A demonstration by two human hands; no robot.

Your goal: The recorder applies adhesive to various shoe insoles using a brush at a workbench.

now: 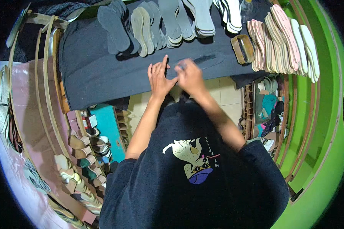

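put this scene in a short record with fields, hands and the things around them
surface: black cloth-covered table
left hand: near the table's front edge, thumb and index finger apart
right hand: close beside it, motion-blurred; whether it holds anything is unclear
far side: overlapping stacks of flat dark-grey foot-shaped insoles
right end: fanned pink foot-shaped insoles, with a brown rectangular open box left of them
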